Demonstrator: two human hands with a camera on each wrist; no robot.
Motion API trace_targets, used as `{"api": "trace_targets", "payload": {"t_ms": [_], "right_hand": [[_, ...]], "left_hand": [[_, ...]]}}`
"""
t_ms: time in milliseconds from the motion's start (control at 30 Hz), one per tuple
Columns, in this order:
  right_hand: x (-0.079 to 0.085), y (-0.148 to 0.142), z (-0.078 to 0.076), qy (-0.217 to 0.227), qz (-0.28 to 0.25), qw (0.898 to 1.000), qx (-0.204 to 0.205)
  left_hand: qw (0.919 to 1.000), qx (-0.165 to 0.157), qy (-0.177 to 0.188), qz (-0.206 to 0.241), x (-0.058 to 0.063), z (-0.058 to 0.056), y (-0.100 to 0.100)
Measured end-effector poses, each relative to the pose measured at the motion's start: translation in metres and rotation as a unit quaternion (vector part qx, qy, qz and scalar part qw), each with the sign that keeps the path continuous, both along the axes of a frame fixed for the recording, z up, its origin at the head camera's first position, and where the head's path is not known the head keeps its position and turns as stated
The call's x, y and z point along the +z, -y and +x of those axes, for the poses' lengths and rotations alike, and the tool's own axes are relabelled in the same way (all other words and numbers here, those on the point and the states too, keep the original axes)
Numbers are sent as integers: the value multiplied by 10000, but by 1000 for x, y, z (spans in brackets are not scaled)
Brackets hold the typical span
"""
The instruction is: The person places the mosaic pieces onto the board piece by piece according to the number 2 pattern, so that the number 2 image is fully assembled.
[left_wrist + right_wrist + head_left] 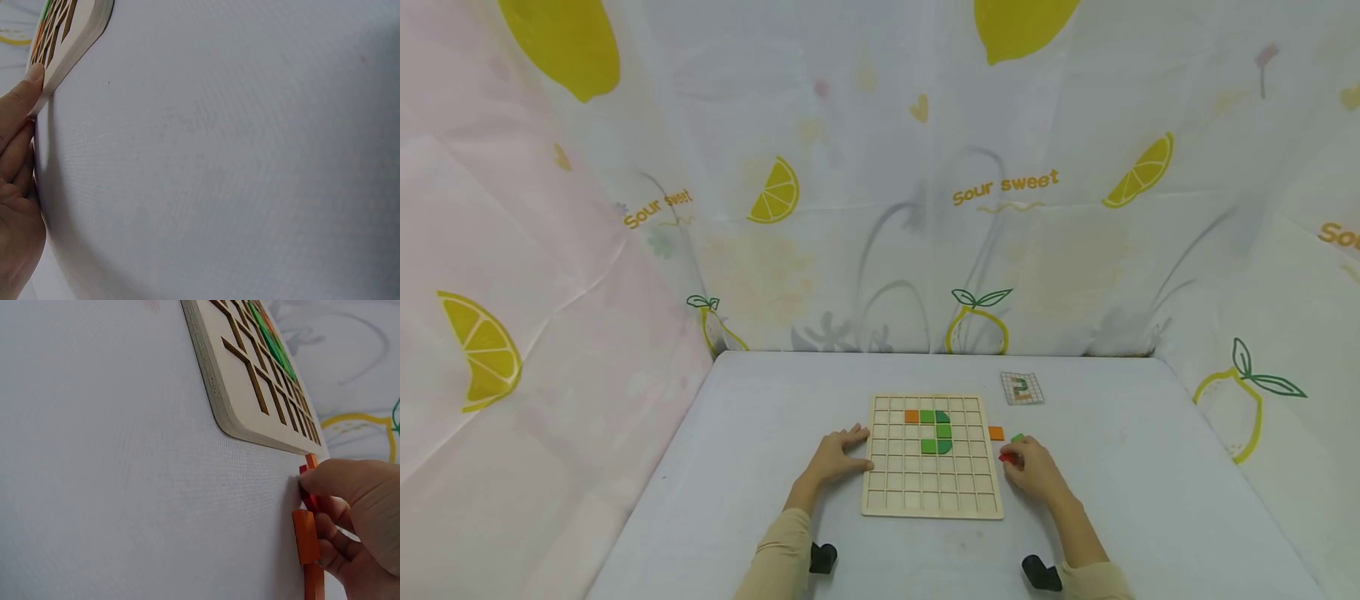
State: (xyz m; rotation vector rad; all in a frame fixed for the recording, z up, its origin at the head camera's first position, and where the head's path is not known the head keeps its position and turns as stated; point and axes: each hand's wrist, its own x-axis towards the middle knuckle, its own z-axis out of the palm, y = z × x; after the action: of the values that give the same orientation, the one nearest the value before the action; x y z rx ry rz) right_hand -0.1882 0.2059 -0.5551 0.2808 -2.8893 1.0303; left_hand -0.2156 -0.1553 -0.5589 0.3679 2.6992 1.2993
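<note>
White tabletop (745, 417), pale backdrop cloth (850, 108) behind, yellow lemon-slice prints (775, 193), orange "Sour sweet" lettering (1030, 182), leafy lemon outlines (977, 331)

Left hand (17, 209) rests its thumb on the edge of a wooden grid board (76, 36) lying on a white desk (219, 156).

From head: looks forward and down from well back, taking in bench (752, 425), whole grid board (932, 482), left hand (832, 456), right hand (1036, 472) and backdrop (850, 142). From left wrist: looks low across bench, close in, rolled sideways, cropping board at top left. From right wrist: likewise low, close, rolled, cropping board at top. Overlaps on board throughout; on red piece (309, 495), head and right wrist only.
</note>
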Motion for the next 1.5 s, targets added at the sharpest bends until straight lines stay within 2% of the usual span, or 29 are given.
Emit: {"api": "trace_targets", "payload": {"t_ms": [133, 500, 633, 800, 933, 1133, 1300, 1500], "right_hand": [[1, -2, 2, 33, -32, 10000, -68], [13, -5, 1, 553, -62, 9984, -119], [12, -5, -3, 384, -192, 9989, -187], [13, 5, -12, 26, -856, 9963, -106], [18, 22, -21, -57, -1216, 9923, 227], [22, 58, -38, -147, -1387, 9858, 932], [18, 85, -51, -184, -1087, 9836, 1429], [16, 106, -59, -20, -710, 9806, 1826]], "left_hand": [[10000, -20, 1, -38, 1, 0, 0], [9999, 91, 69, -41, 2, 0, -1], [9999, 72, 66, -52, 2, 0, -1], [9999, 91, 71, -6, 3, 0, -1], [9999, 59, 34, -76, 2, 0, -1], [9999, 71, 74, -34, 1, 0, 1], [9999, 62, 85, -15, 0, -1, 1], [10000, 72, 63, 18, -1, -1, 2]]}}
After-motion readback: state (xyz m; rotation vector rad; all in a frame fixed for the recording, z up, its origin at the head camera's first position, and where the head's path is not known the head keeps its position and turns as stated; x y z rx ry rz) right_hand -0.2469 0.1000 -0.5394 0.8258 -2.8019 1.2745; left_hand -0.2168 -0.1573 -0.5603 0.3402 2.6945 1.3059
